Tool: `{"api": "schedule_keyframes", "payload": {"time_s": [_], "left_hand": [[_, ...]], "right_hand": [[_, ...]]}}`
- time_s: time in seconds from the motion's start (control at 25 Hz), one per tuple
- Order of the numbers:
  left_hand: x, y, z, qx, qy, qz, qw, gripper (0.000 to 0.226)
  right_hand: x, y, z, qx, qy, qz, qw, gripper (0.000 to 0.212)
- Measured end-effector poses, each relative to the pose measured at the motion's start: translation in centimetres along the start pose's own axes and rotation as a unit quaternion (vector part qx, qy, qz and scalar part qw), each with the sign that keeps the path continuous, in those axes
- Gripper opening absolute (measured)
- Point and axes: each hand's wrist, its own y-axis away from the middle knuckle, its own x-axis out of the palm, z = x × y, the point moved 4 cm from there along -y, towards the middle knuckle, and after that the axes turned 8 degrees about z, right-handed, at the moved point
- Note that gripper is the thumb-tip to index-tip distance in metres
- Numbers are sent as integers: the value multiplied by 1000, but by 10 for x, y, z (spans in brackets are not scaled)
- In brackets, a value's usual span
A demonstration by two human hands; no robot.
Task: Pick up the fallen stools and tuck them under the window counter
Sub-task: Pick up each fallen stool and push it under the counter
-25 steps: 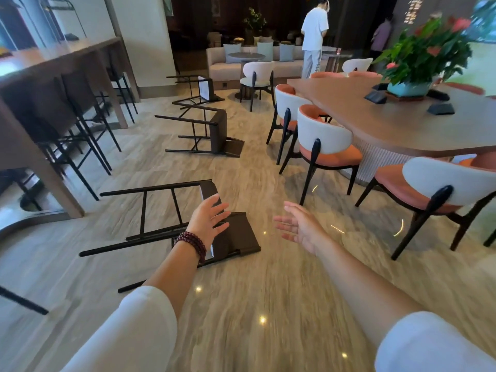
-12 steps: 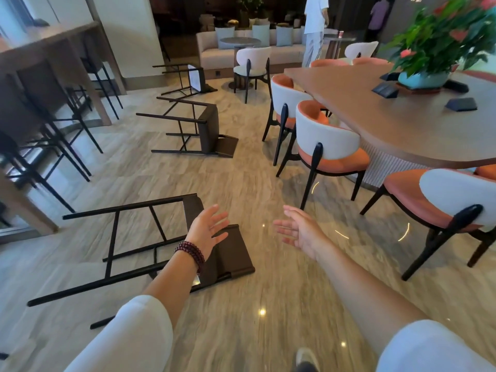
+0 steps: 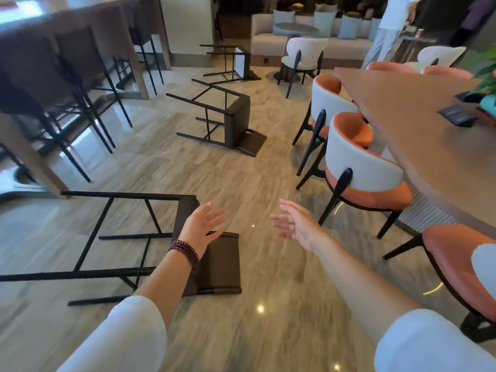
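Note:
Three dark bar stools lie tipped over on the marble floor. The nearest stool lies on its back, black legs pointing left. My left hand, open with fingers spread, hovers just above its seat, a dark bead bracelet on the wrist. My right hand is open too, over bare floor to the stool's right. A second fallen stool lies further ahead, and a third beyond it near the sofa. The wooden window counter runs along the left.
Upright bar stools stand tucked under the counter at left. A large wooden table with orange and white chairs fills the right side. A person in white stands at the back by a sofa.
The view has moved forward and closer to the nearest stool. Both hands stay open and have spread slightly further apart above it.

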Motion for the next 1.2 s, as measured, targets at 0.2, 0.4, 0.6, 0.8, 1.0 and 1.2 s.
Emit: {"api": "schedule_keyframes", "payload": {"time_s": [0.2,0.4,0.6,0.8,1.0,1.2], "left_hand": [[-2,-54,-5,6,29,-58,998,35],[-15,-123,-14,5,38,-89,995,34],[-23,-177,-25,-12,61,-125,990,26],[-17,-210,-20,-3,108,-153,982,33],[-11,-253,3,5,139,-210,968,35],[-8,-295,58,26,213,-288,933,31]], "right_hand": [[-11,-78,19,18,3,48,999,28],[-7,-168,29,33,4,69,997,26],[2,-240,36,66,9,113,991,26],[1,-293,38,95,21,157,983,22],[-21,-363,40,121,27,209,970,24],[-49,-434,6,162,44,251,953,20]]}}
